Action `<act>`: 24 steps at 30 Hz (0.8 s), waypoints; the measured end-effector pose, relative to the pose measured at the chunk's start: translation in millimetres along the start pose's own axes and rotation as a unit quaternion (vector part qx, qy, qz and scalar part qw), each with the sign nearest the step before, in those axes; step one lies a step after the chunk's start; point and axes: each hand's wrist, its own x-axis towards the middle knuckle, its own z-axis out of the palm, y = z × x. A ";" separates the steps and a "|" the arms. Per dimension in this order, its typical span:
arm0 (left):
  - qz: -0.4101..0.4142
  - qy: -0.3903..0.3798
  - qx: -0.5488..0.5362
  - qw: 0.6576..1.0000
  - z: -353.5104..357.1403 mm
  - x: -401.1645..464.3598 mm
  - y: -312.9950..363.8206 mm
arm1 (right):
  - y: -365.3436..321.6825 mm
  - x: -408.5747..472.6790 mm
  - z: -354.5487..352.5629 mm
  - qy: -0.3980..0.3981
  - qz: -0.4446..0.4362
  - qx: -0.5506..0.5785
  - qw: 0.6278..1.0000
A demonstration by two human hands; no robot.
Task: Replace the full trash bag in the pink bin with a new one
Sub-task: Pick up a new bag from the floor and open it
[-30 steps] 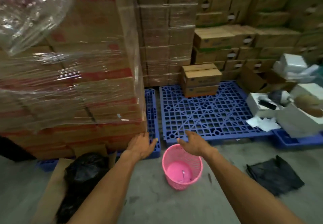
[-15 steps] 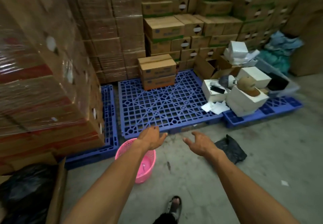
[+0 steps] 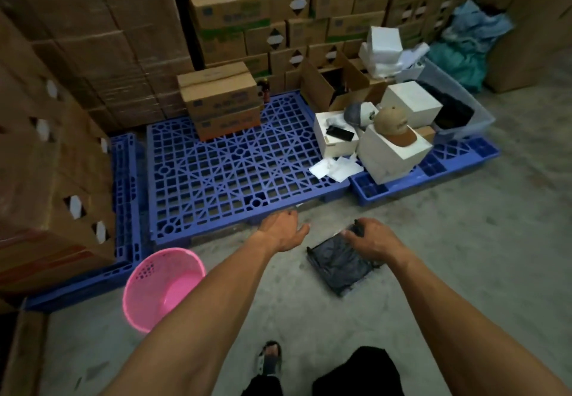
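Our right hand (image 3: 368, 241) rests on the far end of the folded black trash bag (image 3: 339, 264), fingers curled down onto it, though we cannot tell if they have pinched it yet. The bag lies flat on the floor (image 3: 464, 272), just in front of us and a bit to the right, its long side running from near our feet toward the blue pallet (image 3: 235, 173). Our left hand (image 3: 283, 230) hangs open and holds nothing, just beside the bag. The pink bin (image 3: 162, 289) stands bare on the floor, well to the left of both hands. Half a second ago both hands were open in the air and the bag lay past our right hand; now that hand has come down on it.
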 end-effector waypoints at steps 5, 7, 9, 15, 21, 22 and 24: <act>-0.035 -0.007 -0.021 0.999 37.1 74.1 62.5 | 79.7 77.5 -29.8 -0.040 -0.024 -0.042 0.998; -0.065 0.000 -0.038 0.997 63.6 104.8 81.8 | 111.5 119.7 -30.1 -0.059 -0.053 -0.064 0.995; -0.101 0.006 -0.054 0.993 95.6 133.6 96.6 | 142.4 161.0 -22.0 -0.083 -0.077 -0.085 0.990; -0.141 -0.009 -0.045 0.989 205.2 198.9 117.5 | 226.8 259.2 35.7 -0.136 -0.092 -0.114 0.980; -0.149 -0.032 -0.044 0.987 328.1 289.3 99.5 | 302.3 365.1 139.2 -0.117 -0.126 -0.155 0.973; -0.147 -0.034 -0.047 0.987 351.5 305.5 95.1 | 314.4 384.5 159.5 -0.116 -0.137 -0.168 0.969; -0.143 -0.028 -0.048 0.988 404.1 339.1 85.8 | 339.8 425.7 203.3 -0.115 -0.156 -0.197 0.961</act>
